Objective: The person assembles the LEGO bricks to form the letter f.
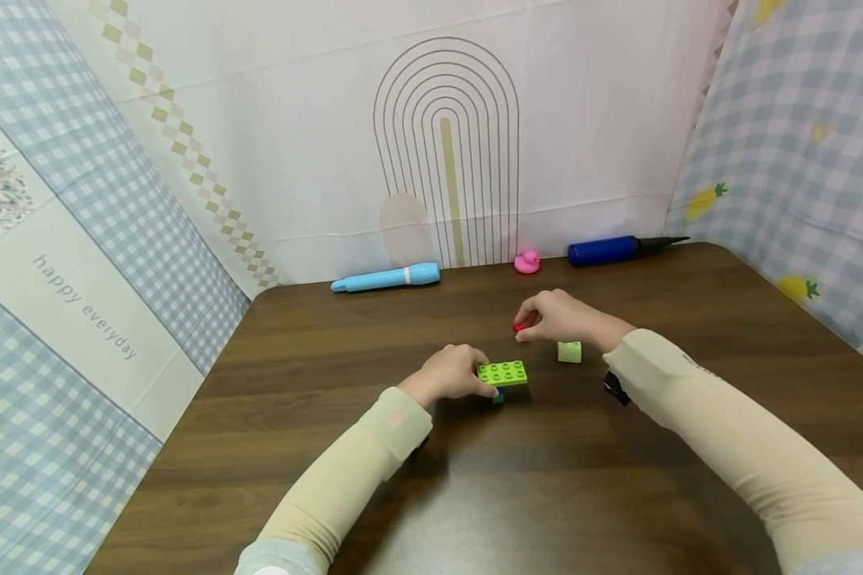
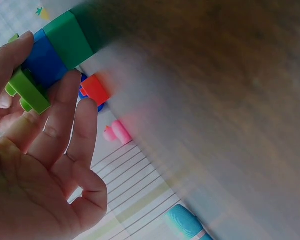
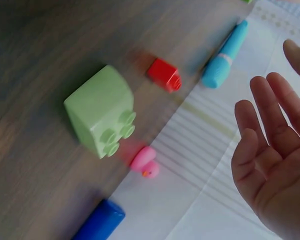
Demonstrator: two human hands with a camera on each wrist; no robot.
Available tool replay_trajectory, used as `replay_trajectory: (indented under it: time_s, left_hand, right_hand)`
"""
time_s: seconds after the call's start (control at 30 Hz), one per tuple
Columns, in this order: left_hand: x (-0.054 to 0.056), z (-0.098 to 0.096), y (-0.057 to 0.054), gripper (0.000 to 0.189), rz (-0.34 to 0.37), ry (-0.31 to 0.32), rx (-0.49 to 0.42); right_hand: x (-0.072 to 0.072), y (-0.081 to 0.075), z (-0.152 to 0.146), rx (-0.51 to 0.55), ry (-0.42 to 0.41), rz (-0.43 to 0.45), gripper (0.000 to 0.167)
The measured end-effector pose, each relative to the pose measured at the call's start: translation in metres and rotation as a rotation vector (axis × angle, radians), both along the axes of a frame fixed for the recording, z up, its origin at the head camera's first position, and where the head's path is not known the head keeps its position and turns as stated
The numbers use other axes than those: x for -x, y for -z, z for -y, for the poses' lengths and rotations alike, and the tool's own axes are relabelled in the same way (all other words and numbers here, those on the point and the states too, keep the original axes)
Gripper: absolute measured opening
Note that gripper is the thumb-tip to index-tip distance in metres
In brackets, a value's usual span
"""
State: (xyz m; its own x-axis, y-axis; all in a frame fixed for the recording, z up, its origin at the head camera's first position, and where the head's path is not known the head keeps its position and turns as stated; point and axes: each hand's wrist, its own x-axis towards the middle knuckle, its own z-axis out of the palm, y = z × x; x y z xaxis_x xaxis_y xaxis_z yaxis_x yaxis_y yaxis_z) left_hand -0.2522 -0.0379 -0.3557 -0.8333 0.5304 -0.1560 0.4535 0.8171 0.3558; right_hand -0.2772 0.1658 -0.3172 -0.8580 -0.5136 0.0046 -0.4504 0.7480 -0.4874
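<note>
My left hand (image 1: 460, 371) holds a stack of toy building bricks. The stack has a lime-green brick (image 1: 507, 374) on top, a blue brick (image 2: 44, 59) in the middle and a dark green brick (image 2: 70, 40) at the bottom. Thumb and fingertips pinch its sides. Over the table, my right hand (image 1: 555, 316) hovers by a small red brick (image 3: 164, 75), fingers parted and apart from it in the right wrist view. A pale green curved brick (image 3: 102, 110) lies on its side near the right wrist, studs facing the wall.
Along the table's back edge lie a light blue pen-shaped tool (image 1: 387, 277), a pink rubber duck (image 1: 526, 262) and a dark blue hand pump (image 1: 604, 251) with a black nozzle. A patterned cloth (image 1: 316, 144) hangs behind the wooden table (image 1: 316, 335).
</note>
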Motion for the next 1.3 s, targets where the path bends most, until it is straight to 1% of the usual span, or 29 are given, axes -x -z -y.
replay_trajectory:
  time_s: [0.17,0.47,0.83,1.1,1.3]
  left_hand:
    - [0.000,0.000,0.000,0.041,-0.004,0.002,-0.004]
    - [-0.001,-0.001,0.001,0.041,-0.011,-0.003,0.003]
    - [0.000,0.000,0.002,0.041,-0.004,-0.012,0.011]
    - [0.000,0.000,0.002,0.042,-0.005,-0.018,0.008]
    - [-0.001,0.000,0.001,0.044,-0.002,-0.024,0.011]
  right_hand:
    - [0.009,0.003,-0.004,-0.039,0.054,-0.007,0.021]
    - [0.022,0.014,-0.004,-0.099,0.106,0.002,0.019]
    - [0.031,0.019,-0.005,-0.137,0.134,0.018,0.020]
    - [0.037,0.026,-0.003,-0.184,0.171,0.039,0.021]
    - [0.040,0.030,-0.001,-0.213,0.182,0.036,0.021]
